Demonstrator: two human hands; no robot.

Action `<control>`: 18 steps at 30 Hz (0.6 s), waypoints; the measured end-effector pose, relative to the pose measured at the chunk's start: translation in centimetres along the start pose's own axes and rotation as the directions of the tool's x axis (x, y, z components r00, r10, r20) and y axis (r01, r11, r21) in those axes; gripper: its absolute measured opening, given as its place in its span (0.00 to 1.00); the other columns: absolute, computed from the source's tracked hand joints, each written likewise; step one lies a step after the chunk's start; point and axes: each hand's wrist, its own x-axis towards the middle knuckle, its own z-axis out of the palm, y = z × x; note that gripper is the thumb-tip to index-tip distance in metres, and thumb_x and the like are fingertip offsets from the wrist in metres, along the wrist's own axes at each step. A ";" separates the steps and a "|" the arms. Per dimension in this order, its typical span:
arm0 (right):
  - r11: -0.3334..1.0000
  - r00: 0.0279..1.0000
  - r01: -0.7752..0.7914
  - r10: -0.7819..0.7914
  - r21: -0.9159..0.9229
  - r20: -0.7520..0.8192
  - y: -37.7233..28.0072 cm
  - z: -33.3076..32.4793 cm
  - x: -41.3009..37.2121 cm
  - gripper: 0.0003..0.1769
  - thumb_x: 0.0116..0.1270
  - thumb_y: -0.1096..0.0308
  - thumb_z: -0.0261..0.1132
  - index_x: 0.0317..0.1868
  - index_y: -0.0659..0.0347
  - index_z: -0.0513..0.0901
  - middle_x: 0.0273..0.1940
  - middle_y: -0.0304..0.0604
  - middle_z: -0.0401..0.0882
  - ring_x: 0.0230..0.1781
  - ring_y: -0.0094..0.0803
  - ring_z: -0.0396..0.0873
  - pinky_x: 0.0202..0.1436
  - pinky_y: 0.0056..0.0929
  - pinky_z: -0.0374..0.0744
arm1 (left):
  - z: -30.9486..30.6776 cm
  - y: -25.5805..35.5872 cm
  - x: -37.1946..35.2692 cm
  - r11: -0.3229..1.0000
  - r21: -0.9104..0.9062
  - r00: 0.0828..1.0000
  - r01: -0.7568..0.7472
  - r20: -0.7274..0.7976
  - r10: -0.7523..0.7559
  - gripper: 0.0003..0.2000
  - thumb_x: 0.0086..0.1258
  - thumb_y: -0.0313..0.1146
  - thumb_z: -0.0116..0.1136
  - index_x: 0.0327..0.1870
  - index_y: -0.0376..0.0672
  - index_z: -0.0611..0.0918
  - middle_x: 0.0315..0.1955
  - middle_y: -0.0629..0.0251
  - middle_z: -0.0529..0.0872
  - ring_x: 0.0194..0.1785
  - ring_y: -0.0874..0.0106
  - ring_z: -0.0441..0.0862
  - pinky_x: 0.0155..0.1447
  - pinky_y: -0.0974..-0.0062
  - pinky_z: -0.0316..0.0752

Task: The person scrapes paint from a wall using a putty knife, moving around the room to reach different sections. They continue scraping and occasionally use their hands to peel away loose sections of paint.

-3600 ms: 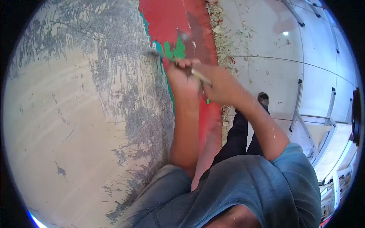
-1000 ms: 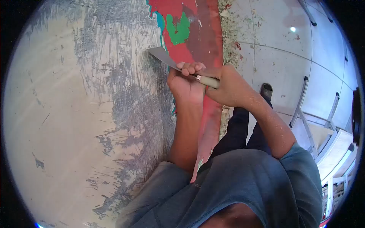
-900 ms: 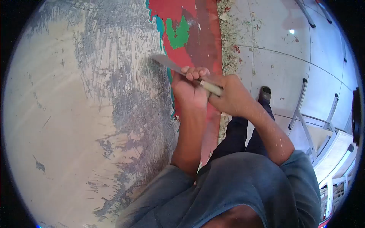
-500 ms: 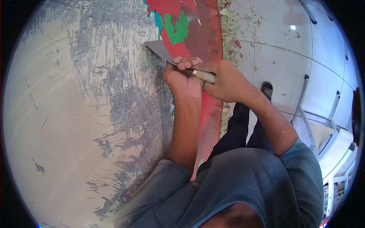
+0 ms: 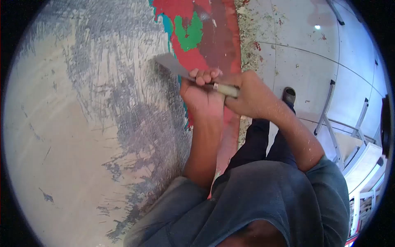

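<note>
A scraper (image 5: pixel 173 65) with a wide thin metal blade and a pale handle lies slanted across both my hands. My left hand (image 5: pixel 204 96) is turned palm up, its fingers curled around the neck near the blade. Wrapped around the handle is my right hand (image 5: pixel 254 96), a little to the right. The blade points up and left over the scraped surface (image 5: pixel 123 94), which is grey and off-white with streaks. Beside it runs a band of red paint (image 5: pixel 183 10) with a green patch (image 5: pixel 190 33). Blur hides whether the blade edge touches the surface.
Paint chips and flakes (image 5: pixel 249 37) lie along the edge of the pale tiled floor (image 5: pixel 304 74). Metal-legged furniture (image 5: pixel 325 107) stands at the right. My shoe (image 5: pixel 289 94) and dark trouser legs (image 5: pixel 258 138) are below my right arm.
Both hands and the scraper have moved slightly down and toward me, the blade now blurred. The grip looks the same.
</note>
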 end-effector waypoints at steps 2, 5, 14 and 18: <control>0.999 1.000 0.017 -0.017 -0.029 -0.002 0.0 -0.2 0.2 0.12 0.47 0.73 0.58 0.35 0.61 0.78 0.25 0.56 0.76 0.28 0.52 0.76 0.32 0.38 0.74 | 0.8 -0.4 0.9 0.998 -0.054 0.999 0.038 0.012 -0.038 0.06 0.54 0.27 0.43 0.18 0.44 0.71 0.10 0.73 0.65 0.20 0.73 0.66 0.35 0.72 0.64; 0.999 0.999 0.026 -0.027 -0.041 -0.018 0.4 -0.7 -0.3 0.11 0.46 0.74 0.57 0.34 0.61 0.78 0.25 0.56 0.76 0.28 0.52 0.77 0.32 0.39 0.75 | 1.2 -0.9 -0.1 0.997 -0.070 0.999 0.019 -0.033 -0.022 0.07 0.55 0.29 0.43 0.18 0.44 0.71 0.10 0.73 0.65 0.19 0.73 0.66 0.35 0.72 0.64; 0.999 1.000 -0.006 0.007 -0.038 0.004 -0.7 -1.0 -0.2 0.12 0.48 0.72 0.57 0.35 0.61 0.78 0.26 0.59 0.75 0.30 0.53 0.77 0.34 0.40 0.75 | 1.3 -0.7 0.0 0.999 -0.038 0.999 0.014 -0.037 -0.015 0.07 0.55 0.29 0.43 0.18 0.45 0.70 0.10 0.72 0.66 0.18 0.73 0.64 0.34 0.73 0.64; 0.999 0.999 -0.006 0.005 -0.054 -0.032 -0.5 -0.8 0.6 0.12 0.48 0.72 0.58 0.36 0.61 0.79 0.27 0.59 0.76 0.31 0.55 0.76 0.35 0.41 0.75 | 1.5 0.0 1.3 0.998 0.048 1.000 -0.026 0.008 0.026 0.07 0.57 0.30 0.42 0.19 0.45 0.70 0.10 0.73 0.66 0.18 0.74 0.64 0.34 0.73 0.65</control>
